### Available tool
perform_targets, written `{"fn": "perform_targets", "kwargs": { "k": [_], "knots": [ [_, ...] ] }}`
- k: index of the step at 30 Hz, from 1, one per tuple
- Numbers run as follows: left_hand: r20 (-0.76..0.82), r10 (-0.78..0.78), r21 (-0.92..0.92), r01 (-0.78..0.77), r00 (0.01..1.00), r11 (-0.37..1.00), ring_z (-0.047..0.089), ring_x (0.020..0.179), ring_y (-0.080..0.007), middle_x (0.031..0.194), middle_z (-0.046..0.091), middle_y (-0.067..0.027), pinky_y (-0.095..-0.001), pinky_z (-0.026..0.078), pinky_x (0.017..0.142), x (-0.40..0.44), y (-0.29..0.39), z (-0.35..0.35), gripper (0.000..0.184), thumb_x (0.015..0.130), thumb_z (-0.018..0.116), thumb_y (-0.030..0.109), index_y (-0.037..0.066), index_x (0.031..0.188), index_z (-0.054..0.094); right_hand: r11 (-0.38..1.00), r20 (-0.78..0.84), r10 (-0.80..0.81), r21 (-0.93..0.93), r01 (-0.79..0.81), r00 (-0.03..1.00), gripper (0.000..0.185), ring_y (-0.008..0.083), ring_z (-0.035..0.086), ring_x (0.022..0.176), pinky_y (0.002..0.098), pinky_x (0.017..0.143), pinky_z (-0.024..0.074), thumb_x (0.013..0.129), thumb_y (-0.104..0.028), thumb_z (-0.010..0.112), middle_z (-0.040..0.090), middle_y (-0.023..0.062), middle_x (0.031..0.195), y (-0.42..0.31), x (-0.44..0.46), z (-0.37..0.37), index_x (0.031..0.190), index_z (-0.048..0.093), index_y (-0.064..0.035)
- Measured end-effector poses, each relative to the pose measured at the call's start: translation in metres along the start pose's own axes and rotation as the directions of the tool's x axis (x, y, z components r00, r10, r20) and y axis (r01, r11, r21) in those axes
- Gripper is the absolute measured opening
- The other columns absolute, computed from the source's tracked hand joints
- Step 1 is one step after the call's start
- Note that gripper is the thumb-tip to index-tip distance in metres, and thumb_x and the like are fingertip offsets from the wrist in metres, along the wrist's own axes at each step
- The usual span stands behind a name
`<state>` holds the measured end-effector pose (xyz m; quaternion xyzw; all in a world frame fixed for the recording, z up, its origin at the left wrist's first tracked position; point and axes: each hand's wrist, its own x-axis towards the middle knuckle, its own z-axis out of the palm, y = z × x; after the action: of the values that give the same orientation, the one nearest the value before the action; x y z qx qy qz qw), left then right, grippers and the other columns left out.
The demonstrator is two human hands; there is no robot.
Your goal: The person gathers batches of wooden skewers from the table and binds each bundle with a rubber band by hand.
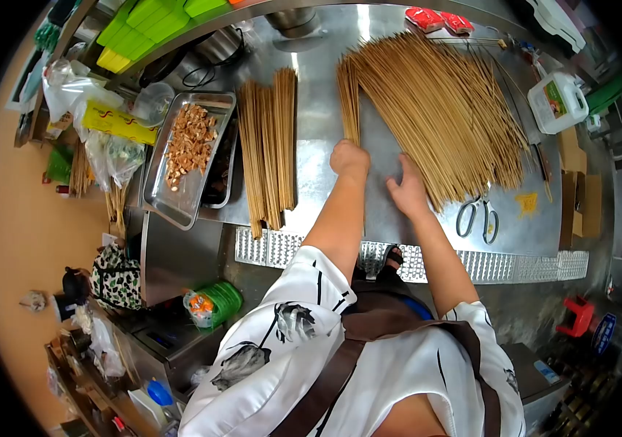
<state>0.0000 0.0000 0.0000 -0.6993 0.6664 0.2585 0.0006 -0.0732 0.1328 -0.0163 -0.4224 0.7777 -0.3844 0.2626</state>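
A shallow metal tray (180, 200) at the left is strewn with chopped brown pieces (191, 142); beneath it a second tray (228, 171) is partly covered — its dark contents cannot be made out; at the far right a white jug (555, 104) is set, while green bins (147, 25) are seen at the far left. The near end of a narrow bundle of sticks (349, 105) is gripped in the closed fingers of the left hand (351, 158), at the middle of the steel bench (316, 146); the right hand (408, 189) is held empty — thumb and fingers parted — beside the large stick pile (442, 120); more bundles (267, 146) are laid to the left, scissors (478, 220) to the near right; on the floor a red stool (579, 315) is seen.
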Motion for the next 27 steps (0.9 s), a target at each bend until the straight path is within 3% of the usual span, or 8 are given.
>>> {"fn": "perform_targets", "kwargs": {
  "k": [9, 11, 12, 16, 18, 21, 23, 27],
  "knots": [
    [0.019, 0.083, -0.04, -0.082, 0.996, 0.996, 0.064, 0.078, -0.0253, 0.088, 0.063, -0.0152, -0.0322, 0.051, 0.066, 0.008, -0.033, -0.024, 0.023, 0.07, 0.059, 0.008, -0.002, 0.091, 0.058, 0.968, -0.104, -0.143, -0.223, 0.117, 0.984, 0.058, 0.0369, 0.034, 0.12, 0.0401, 0.102, 0.0272, 0.072, -0.017, 0.063, 0.039, 0.0229, 0.128, 0.0, 0.002, 0.007, 0.12, 0.041, 0.0072],
    [0.415, 0.086, -0.667, 0.239, 0.906, 0.706, 0.06, 0.06, -0.0225, 0.077, 0.061, -0.014, -0.0332, 0.05, 0.053, 0.012, -0.05, -0.033, 0.017, 0.071, 0.055, 0.002, -0.003, 0.087, 0.056, 0.95, -0.092, -0.177, -0.276, 0.146, 0.98, 0.058, 0.0378, 0.035, 0.119, 0.0404, 0.101, 0.0279, 0.072, -0.02, 0.064, 0.04, 0.0241, 0.127, 0.0, 0.006, 0.006, 0.118, 0.043, 0.0074],
    [0.421, 0.079, -0.759, 0.304, 0.903, 0.576, 0.053, 0.048, -0.0187, 0.068, 0.056, -0.0105, -0.0326, 0.045, 0.042, 0.006, -0.055, -0.037, 0.012, 0.072, 0.054, 0.0, -0.003, 0.084, 0.053, 0.949, -0.09, -0.185, -0.274, 0.154, 0.979, 0.058, 0.0378, 0.035, 0.119, 0.0404, 0.101, 0.0279, 0.072, -0.02, 0.064, 0.04, 0.0241, 0.127, -0.003, 0.007, 0.005, 0.118, 0.043, 0.0074],
    [0.403, 0.199, -0.827, 0.262, 0.893, 0.498, 0.053, 0.054, -0.0175, 0.071, 0.054, -0.0077, -0.0282, 0.045, 0.05, -0.006, -0.086, -0.047, 0.011, 0.075, 0.056, 0.0, -0.004, 0.085, 0.052, 0.981, -0.136, -0.137, -0.153, 0.116, 0.981, 0.062, 0.0376, 0.038, 0.117, 0.0403, 0.1, 0.0295, 0.073, -0.031, 0.065, 0.042, 0.0259, 0.124, -0.01, 0.009, 0.007, 0.118, 0.045, 0.0069],
    [0.25, 0.3, -0.933, 0.146, 0.92, 0.329, 0.051, 0.053, -0.0153, 0.071, 0.053, -0.0068, -0.027, 0.043, 0.047, -0.016, -0.091, -0.049, 0.014, 0.077, 0.055, 0.001, -0.002, 0.088, 0.049, 0.986, -0.153, -0.114, -0.135, 0.093, 0.982, 0.064, 0.0373, 0.039, 0.116, 0.0402, 0.099, 0.0303, 0.074, -0.035, 0.065, 0.043, 0.0261, 0.123, -0.006, 0.018, 0.01, 0.118, 0.046, 0.0066],
    [0.024, 0.288, -0.903, -0.102, 0.957, 0.416, 0.049, 0.051, -0.0125, 0.068, 0.053, -0.0061, -0.0269, 0.042, 0.046, -0.042, -0.08, -0.071, 0.014, 0.077, 0.056, 0.004, 0.0, 0.088, 0.048, 0.991, -0.053, 0.067, 0.123, -0.06, 0.996, 0.075, 0.0337, 0.042, 0.117, 0.0384, 0.098, 0.0328, 0.074, -0.04, 0.065, 0.042, 0.0248, 0.126, -0.017, 0.027, 0.012, 0.126, 0.037, 0.0057],
    [-0.015, 0.342, -0.915, -0.151, 0.94, 0.373, 0.053, 0.06, -0.0141, 0.077, 0.055, -0.0073, -0.0268, 0.045, 0.054, -0.054, -0.071, -0.082, 0.019, 0.077, 0.056, 0.004, 0.0, 0.093, 0.048, 0.841, 0.27, -0.014, 0.525, -0.135, 0.963, 0.085, 0.03, 0.041, 0.119, 0.0365, 0.096, 0.0348, 0.072, -0.038, 0.068, 0.04, 0.0236, 0.128, -0.069, 0.024, 0.002, 0.133, 0.025, 0.0044],
    [-0.434, 0.499, -0.742, -0.612, 0.75, 0.274, 0.056, 0.088, -0.0224, 0.095, 0.057, -0.0113, -0.0306, 0.046, 0.077, -0.064, -0.044, -0.095, 0.031, 0.075, 0.058, 0.003, -0.002, 0.104, 0.048, 0.747, 0.176, -0.304, 0.654, 0.119, 0.937, 0.087, 0.0249, 0.047, 0.113, 0.0333, 0.094, 0.0372, 0.069, -0.026, 0.072, 0.046, 0.0196, 0.123, -0.177, 0.023, -0.02, 0.134, 0.022, 0.0019]
  ]
}}
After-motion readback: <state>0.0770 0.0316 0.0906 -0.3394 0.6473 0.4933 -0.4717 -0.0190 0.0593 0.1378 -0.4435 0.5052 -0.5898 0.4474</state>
